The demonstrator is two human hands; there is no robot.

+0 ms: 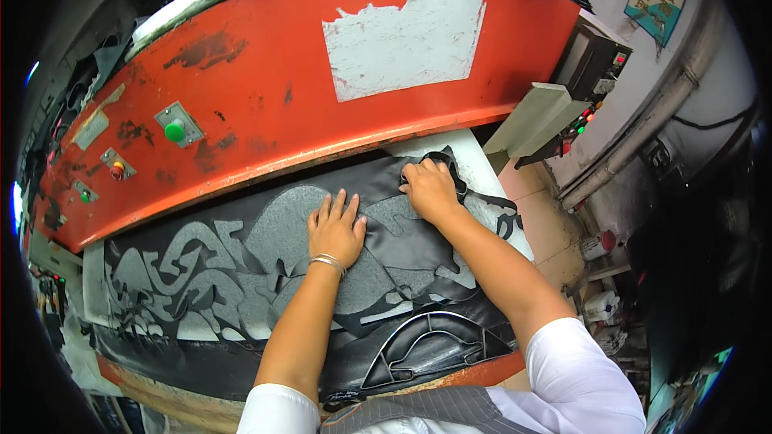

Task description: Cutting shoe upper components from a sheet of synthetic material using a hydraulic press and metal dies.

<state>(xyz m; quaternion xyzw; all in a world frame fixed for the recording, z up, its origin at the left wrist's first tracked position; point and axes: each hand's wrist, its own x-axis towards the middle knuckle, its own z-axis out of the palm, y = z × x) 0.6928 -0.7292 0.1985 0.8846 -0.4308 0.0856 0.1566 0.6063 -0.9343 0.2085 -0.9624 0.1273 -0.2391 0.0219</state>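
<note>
My left hand [336,233] lies flat with its fingers spread on a black sheet material [368,167], where the grey underside of folded or cut parts shows around it. My right hand [432,190] is farther off, near the sheet's far right corner. Its fingers curl over the edge of a small dark curved cutting die [460,180], and part of the die is hidden under the hand. Cut-out openings and curved grey strips [193,245] spread across the sheet to the left. A larger arched cutting die [434,347] rests closer to me.
A red press beam [265,88] spans the far side, low over the sheet, with a green push button [174,130] on its face. A pale board [505,185] lies under the sheet. To the right stands a control box [591,64] with lit buttons.
</note>
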